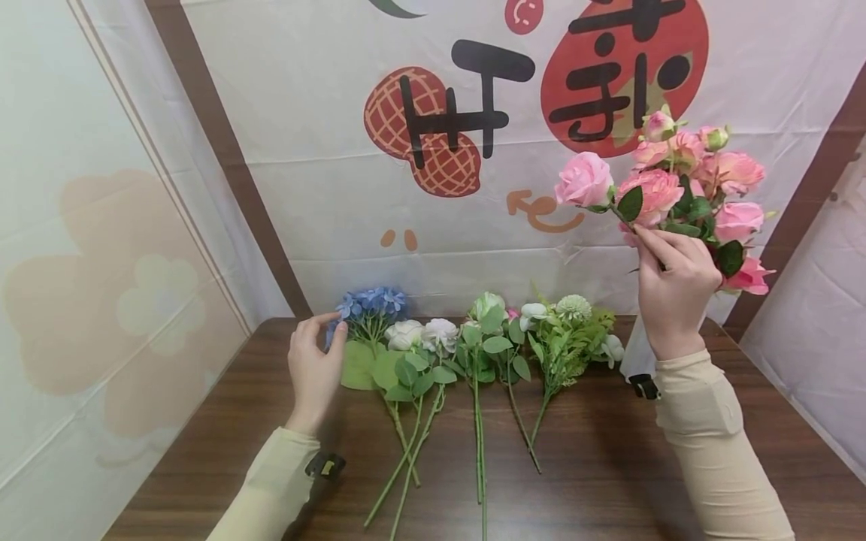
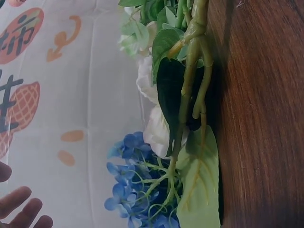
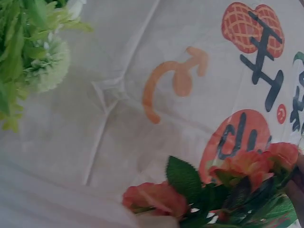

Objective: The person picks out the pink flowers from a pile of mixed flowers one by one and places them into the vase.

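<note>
My right hand (image 1: 679,282) is raised at the right, thumb and forefinger pinching the stem just under a pink rose (image 1: 584,180). Right behind that hand stands a bunch of pink and coral flowers (image 1: 734,173) with dark green leaves; its lower stems are hidden by the hand. In the right wrist view coral blooms (image 3: 159,199) fill the lower edge. At the left my left hand (image 1: 316,368) is held over the table beside a blue hydrangea (image 1: 379,302), fingers loosely extended. The left wrist view shows these fingers apart from the blue petals (image 2: 126,190).
On the brown wooden table (image 1: 595,466) lie white roses (image 1: 440,334), a pale green rose (image 1: 489,306) and a green spray with a round pompon bloom (image 1: 573,308), stems toward me. A white object (image 1: 638,349) stands partly behind my right wrist. A printed cloth (image 1: 325,188) hangs behind.
</note>
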`<state>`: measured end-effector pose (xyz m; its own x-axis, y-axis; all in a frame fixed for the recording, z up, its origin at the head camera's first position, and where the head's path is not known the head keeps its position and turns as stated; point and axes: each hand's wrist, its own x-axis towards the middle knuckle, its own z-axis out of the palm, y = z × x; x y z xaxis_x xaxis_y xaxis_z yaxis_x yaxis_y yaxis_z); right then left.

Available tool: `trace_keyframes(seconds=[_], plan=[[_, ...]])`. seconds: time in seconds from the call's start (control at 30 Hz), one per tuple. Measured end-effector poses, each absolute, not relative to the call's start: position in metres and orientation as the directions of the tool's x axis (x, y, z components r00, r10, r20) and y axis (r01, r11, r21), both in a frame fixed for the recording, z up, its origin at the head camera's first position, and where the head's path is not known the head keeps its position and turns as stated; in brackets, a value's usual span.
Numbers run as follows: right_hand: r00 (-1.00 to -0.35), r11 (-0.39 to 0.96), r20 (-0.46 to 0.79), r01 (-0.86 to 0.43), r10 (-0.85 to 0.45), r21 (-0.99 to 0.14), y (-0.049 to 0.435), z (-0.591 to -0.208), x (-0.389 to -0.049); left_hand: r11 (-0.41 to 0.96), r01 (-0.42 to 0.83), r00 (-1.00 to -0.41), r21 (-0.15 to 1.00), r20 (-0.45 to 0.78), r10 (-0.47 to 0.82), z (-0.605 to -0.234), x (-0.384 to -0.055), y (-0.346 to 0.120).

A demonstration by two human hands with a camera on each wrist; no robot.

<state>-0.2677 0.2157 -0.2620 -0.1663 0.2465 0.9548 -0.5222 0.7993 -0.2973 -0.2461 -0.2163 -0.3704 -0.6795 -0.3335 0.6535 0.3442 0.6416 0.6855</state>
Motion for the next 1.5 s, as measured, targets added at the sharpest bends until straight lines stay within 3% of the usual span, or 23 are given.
trace_keyframes(seconds=[0.57, 0.87, 1.2, 1.5], plan=[[-0.077, 0.821, 0.936, -0.458, 0.345, -0.340, 0.228, -0.269, -0.269, 0.664, 0.319, -0.678, 0.676, 0.653, -0.339, -0.375, -0.243, -0.228], [-0.081, 0.833, 0.920, -0.399, 0.383, -0.383, 0.236, -0.268, -0.266, 0.674, 0.322, -0.672, 0.665, 0.662, -0.333, -0.376, -0.244, -0.230], [-0.025, 0.812, 0.872, -0.352, 0.489, -0.466, 0.242, -0.265, -0.263, 0.677, 0.316, -0.667, 0.665, 0.663, -0.340, -0.377, -0.245, -0.233], [-0.027, 0.765, 0.824, -0.356, 0.566, -0.537, 0.260, -0.258, -0.260, 0.681, 0.315, -0.665, 0.661, 0.666, -0.338, -0.378, -0.246, -0.235]])
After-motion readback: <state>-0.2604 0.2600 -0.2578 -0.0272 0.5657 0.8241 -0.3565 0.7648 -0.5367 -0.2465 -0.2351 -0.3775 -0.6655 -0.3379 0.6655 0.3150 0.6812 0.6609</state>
